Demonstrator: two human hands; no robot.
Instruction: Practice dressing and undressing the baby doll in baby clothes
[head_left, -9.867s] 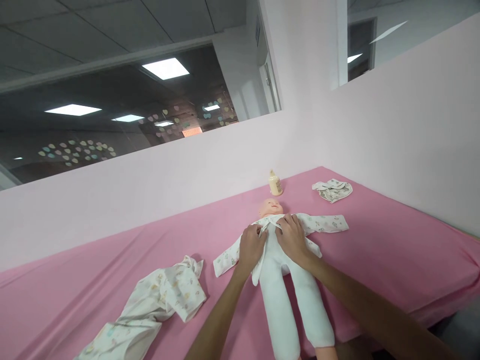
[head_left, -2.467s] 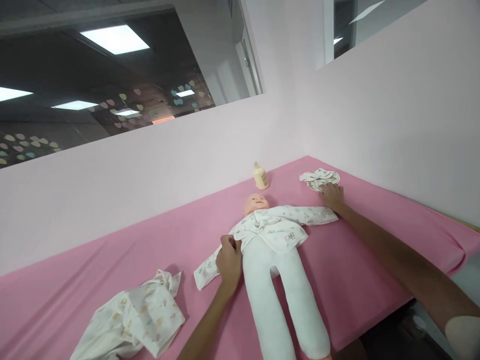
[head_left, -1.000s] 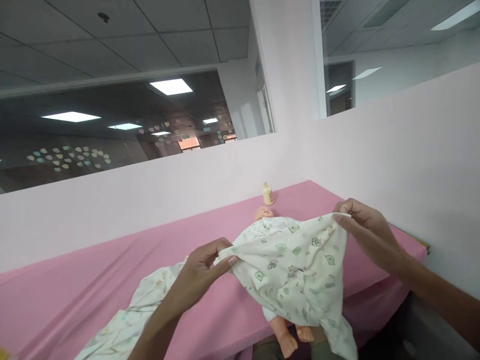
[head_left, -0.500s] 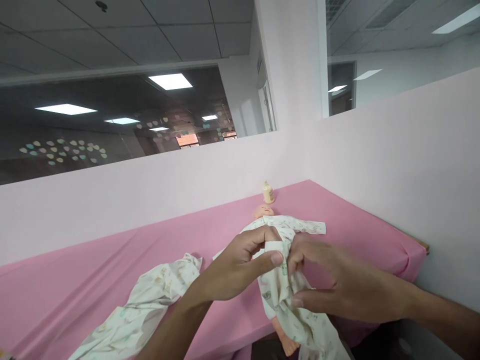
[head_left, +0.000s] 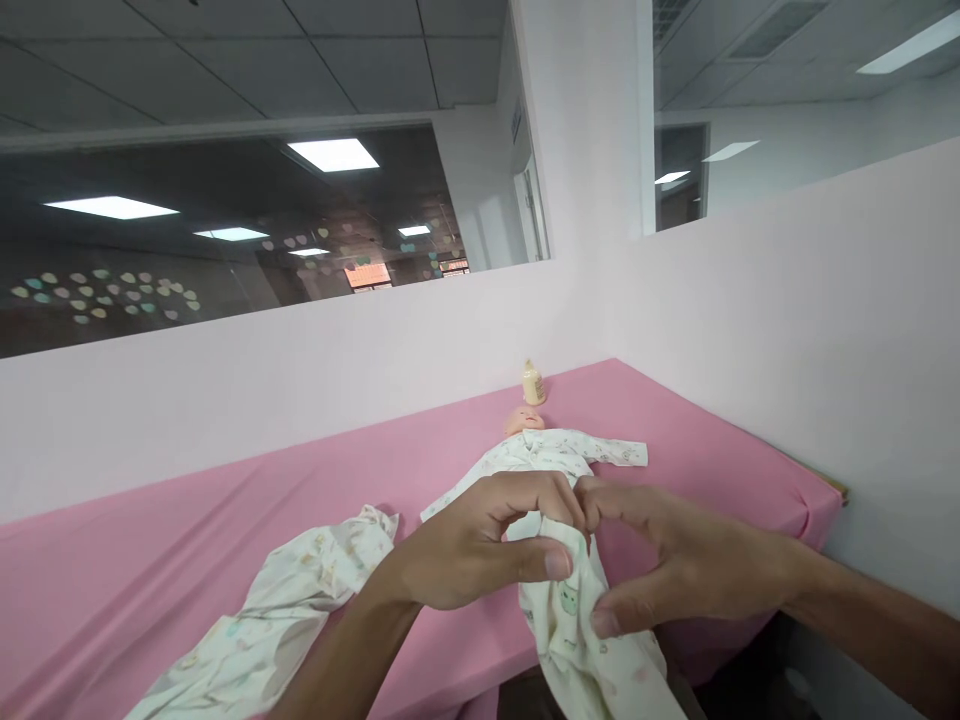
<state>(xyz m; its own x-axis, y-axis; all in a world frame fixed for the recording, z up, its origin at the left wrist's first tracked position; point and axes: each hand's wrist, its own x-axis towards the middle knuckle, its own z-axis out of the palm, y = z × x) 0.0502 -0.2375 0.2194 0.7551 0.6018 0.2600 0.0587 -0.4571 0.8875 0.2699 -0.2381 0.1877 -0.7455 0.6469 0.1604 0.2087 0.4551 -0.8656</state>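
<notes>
Both hands meet at the upper end of a white printed baby garment [head_left: 600,665], which hangs down over the table's front edge. My left hand [head_left: 487,540] pinches the garment's edge, its thumb in front and its fingers behind. My right hand [head_left: 667,560] has its fingertips against the same edge and its thumb lying on the cloth. Behind them a baby doll [head_left: 524,420] lies on its back, dressed in a white printed long-sleeved top [head_left: 555,450]. The raised garment and my hands hide the doll's lower body.
A pink-covered table [head_left: 315,470] runs along the white walls into a corner. Another crumpled white printed garment [head_left: 277,610] lies at the left. Beyond the doll's head stands a cream pump bottle [head_left: 532,383]. Windows [head_left: 225,220] are set above the walls.
My right hand has moved up to the garment's top edge, its fingers now meeting the left ones. The garment has shifted, and the doll's foot, visible before, is now hidden.
</notes>
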